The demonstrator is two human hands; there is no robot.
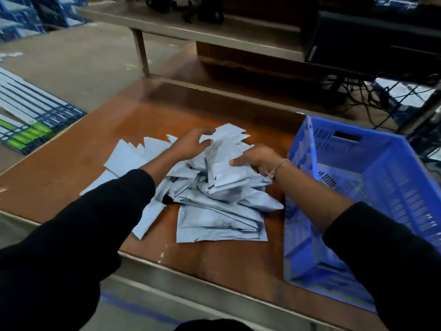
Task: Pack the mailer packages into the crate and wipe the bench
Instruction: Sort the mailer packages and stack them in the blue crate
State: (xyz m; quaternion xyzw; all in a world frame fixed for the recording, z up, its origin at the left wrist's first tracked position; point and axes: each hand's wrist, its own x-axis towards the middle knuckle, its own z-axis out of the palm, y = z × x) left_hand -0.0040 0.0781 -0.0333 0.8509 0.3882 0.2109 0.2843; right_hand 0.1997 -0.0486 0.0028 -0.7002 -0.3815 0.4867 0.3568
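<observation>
Left hand (pixel 191 143) sits on top of the mailer pile (pixel 205 187), fingers curled down and clawing at the upper mailers near the far side. Right hand (pixel 256 161) is at the pile's right edge, fingers and thumb curled round a bunch of grey mailers, thin bracelet (pixel 281 163) on the wrist. Both arms in dark sleeves. Pile is loose and messy, mid-table, mailers overlapping and fanned out to the left and toward the near edge. Table (pixel 226 111) is brown wood-look with a metal rim. Blue slotted crate (pixel 358 199) stands on the table just right of the pile, by the right forearm; a few pale mailers lie inside. Flat printed cartons (pixel 35 115) lie on the floor to the left; monitor (pixel 372 41) and cables behind the crate.
</observation>
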